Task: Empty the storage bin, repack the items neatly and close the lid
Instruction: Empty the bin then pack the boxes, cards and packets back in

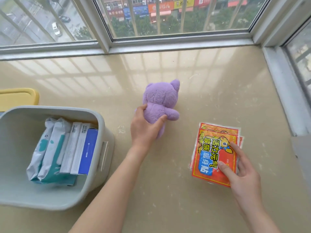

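Repacking looks under way: storage bin (107, 142) part filled, yellow lid (16, 96) behind it.
Your left hand (144, 130) grips the purple plush bear (159, 101); your right hand (244, 175) rests straight-fingered on the red warmer packets (210, 153). Square the packets, stand them against the boxes (79, 148), then add the bear.

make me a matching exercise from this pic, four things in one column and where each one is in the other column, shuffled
Things
1. purple plush toy
2. red packets
3. blue box
4. yellow lid

Places
A. standing on edge inside the grey bin
B. behind the bin, at the picture's left edge
C. gripped by the left hand
D. lying flat, touched by the right hand

Pairs: 1-C, 2-D, 3-A, 4-B
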`<state>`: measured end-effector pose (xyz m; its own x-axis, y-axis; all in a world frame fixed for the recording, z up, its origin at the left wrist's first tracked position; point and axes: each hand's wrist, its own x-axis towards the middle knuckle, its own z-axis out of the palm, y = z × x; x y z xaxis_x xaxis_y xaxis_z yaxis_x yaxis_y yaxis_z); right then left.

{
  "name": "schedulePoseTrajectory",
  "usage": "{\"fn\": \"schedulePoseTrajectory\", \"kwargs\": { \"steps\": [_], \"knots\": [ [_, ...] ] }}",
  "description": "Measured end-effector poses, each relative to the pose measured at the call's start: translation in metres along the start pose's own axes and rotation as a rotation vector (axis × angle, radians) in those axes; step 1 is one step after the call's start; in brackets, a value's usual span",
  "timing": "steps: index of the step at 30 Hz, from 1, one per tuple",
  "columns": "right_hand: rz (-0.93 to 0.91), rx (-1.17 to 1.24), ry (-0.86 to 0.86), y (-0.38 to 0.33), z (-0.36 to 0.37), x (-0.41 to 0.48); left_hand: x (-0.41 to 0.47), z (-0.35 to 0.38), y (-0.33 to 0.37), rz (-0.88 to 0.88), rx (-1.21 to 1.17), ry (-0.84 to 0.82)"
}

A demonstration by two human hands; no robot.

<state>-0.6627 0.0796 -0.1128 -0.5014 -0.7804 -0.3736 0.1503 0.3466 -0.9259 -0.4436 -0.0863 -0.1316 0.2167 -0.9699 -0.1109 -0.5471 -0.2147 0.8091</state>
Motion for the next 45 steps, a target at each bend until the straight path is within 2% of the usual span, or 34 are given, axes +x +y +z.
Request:
{"fn": "schedulePoseTrajectory", "kwargs": {
  "steps": [4,8,13,18,29,37,45],
  "knots": [
    [-0.02,0.009,-0.003,-0.044,-0.029,-0.041,-0.062,-0.045,0.037,0.051,0.039,-0.061],
    [-0.052,0.018,-0.009,-0.101,-0.055,-0.096,-0.124,-0.105,0.086,0.053,-0.049,-0.065],
    [-0.083,0.064,-0.073,-0.16,-0.073,-0.164,-0.2,-0.184,0.142,0.016,-0.147,0.02],
    [-0.073,0.06,-0.154,-0.191,-0.068,-0.21,-0.26,-0.247,0.161,-0.048,-0.206,0.148],
    [-0.098,0.082,-0.316,-0.211,-0.012,-0.235,-0.286,-0.319,0.128,-0.151,-0.251,0.353],
    [-0.118,0.071,-0.333,-0.202,0.06,-0.263,-0.27,-0.379,0.086,-0.144,-0.263,0.359],
    [-0.123,0.099,-0.217,-0.179,0.163,-0.334,-0.226,-0.484,0.005,-0.106,-0.274,0.251]
  ]
}}
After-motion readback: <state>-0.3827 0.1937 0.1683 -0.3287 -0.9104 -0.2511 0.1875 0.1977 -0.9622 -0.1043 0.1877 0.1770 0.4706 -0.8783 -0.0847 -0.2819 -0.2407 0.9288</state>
